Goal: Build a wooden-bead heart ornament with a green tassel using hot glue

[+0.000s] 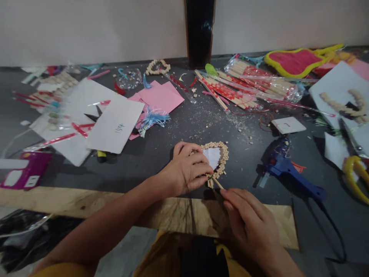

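Observation:
A ring of small pale wooden pieces (223, 154) lies on the dark table, with white paper (212, 157) inside it. My left hand (188, 167) covers the ring's left side, its fingers curled over the edge and holding it. Between the fingertips of my right hand (250, 215) is a thin wooden stick (217, 183), its far end touching the ring's lower edge. Short stick-like pieces (210, 183) jut out at that same edge. What lies beneath my left palm is hidden.
To the right lies a blue glue gun (291, 173) with its cord, then yellow-handled scissors (356, 173). Bundled chopsticks (259, 79) sit at the back. White cards (117, 123), pink paper (161, 96) and a blue tassel (152, 120) are on the left. A wooden strip (173, 213) runs along the front.

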{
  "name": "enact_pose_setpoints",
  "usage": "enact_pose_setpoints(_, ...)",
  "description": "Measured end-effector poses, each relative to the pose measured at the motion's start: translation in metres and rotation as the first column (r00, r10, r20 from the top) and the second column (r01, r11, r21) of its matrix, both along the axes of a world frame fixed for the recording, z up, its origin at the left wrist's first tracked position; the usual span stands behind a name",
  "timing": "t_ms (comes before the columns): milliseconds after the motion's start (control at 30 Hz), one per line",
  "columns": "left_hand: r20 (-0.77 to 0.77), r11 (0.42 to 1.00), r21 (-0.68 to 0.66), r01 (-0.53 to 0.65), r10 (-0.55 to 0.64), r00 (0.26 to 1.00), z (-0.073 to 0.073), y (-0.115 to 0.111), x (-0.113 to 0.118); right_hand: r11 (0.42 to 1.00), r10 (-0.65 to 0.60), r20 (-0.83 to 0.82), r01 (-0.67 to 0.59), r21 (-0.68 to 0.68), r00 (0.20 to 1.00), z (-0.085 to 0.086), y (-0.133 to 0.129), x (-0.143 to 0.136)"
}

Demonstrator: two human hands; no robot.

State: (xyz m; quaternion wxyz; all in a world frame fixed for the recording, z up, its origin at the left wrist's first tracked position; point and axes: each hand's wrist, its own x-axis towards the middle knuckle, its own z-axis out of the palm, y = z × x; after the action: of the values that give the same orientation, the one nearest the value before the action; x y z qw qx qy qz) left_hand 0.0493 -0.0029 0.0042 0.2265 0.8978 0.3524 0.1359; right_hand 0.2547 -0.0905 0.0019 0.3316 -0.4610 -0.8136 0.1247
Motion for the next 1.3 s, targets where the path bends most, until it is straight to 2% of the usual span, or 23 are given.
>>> enact_pose_setpoints(300,0.009,1.0,0.02,-0.004,0.004,1.0,0.0,-0.001,0.0,0.998,0.067,-0.015,-0.067,-0.002,0.998,-0.001,0.0,0.002)
enact_pose_setpoints(467,0.02,0.999,0.023,-0.027,0.027,0.999,-0.001,-0.001,0.002,1.0,0.028,-0.012,-0.027,0.003,1.0,-0.001,0.001,0.0)
enact_pose_setpoints(767,0.013,1.0,-0.011,0.028,-0.028,1.0,0.004,-0.001,-0.001,1.0,0.005,-0.012,-0.005,-0.015,1.0,-0.003,0.001,0.0)
enact_pose_setpoints(933,0.016,1.0,0.003,-0.021,0.021,1.0,0.007,-0.003,0.005,0.999,0.017,-0.034,-0.019,-0.035,0.999,-0.001,0.004,-0.002)
enact_pose_setpoints(1100,0.07,0.996,0.042,-0.078,0.075,0.995,0.002,-0.004,0.01,0.999,-0.005,-0.04,0.003,-0.053,0.999,0.002,0.0,0.001)
enact_pose_setpoints(1300,0.037,0.997,0.046,-0.058,0.057,0.998,0.002,-0.002,0.01,0.998,-0.045,-0.05,0.042,-0.054,0.998,0.008,-0.003,0.006)
